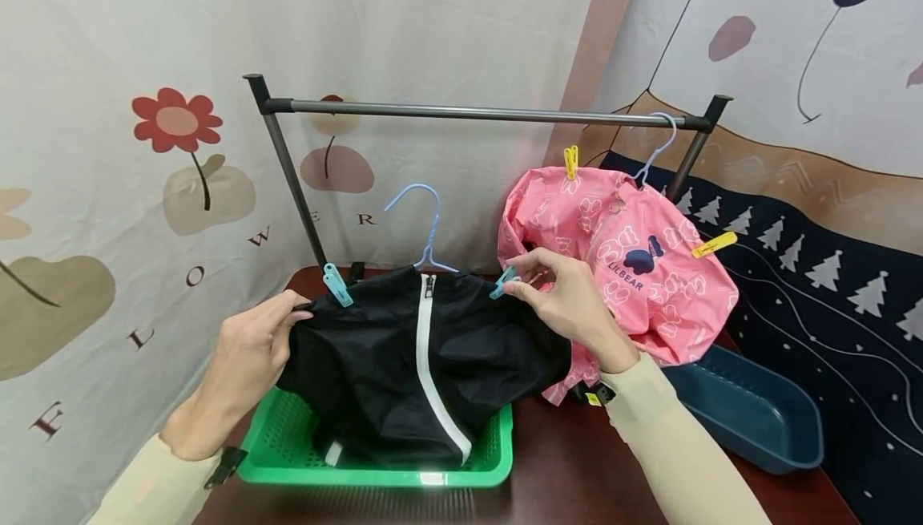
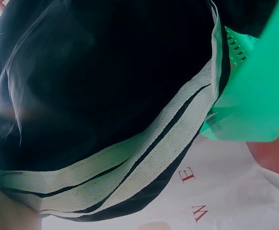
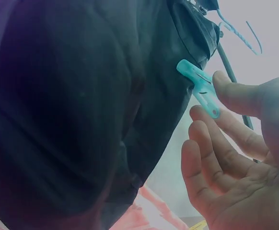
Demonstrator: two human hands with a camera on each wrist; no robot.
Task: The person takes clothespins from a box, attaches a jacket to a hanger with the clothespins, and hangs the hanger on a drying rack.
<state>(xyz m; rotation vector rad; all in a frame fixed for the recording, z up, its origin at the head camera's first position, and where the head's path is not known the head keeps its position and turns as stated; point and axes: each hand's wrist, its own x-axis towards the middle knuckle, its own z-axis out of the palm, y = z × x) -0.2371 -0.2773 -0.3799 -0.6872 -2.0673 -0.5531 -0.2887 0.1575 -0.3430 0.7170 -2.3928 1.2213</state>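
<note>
A black jacket point(image 1: 375, 381) with a white zip hangs on a blue wire hanger point(image 1: 434, 228), held up over a green basket point(image 1: 375, 477). With thumb and fingers my left hand point(image 1: 241, 353) grips the jacket's left shoulder edge. Just beside it a light-blue clothespin point(image 1: 337, 284) is clipped on that shoulder. My right hand point(image 1: 573, 300) pinches a second blue clothespin point(image 3: 199, 88) at the other shoulder; its jaws sit on the black cloth. White stripes point(image 2: 144, 158) run along the fabric in the left wrist view. The hanger's arms are hidden inside the jacket.
Behind stands a metal rack with a horizontal rail point(image 1: 461, 113). A pink jacket point(image 1: 613, 260) with yellow clothespins point(image 1: 714, 244) hangs at its right end. A dark blue tray point(image 1: 757, 413) rests on the brown table point(image 1: 570, 469) at right.
</note>
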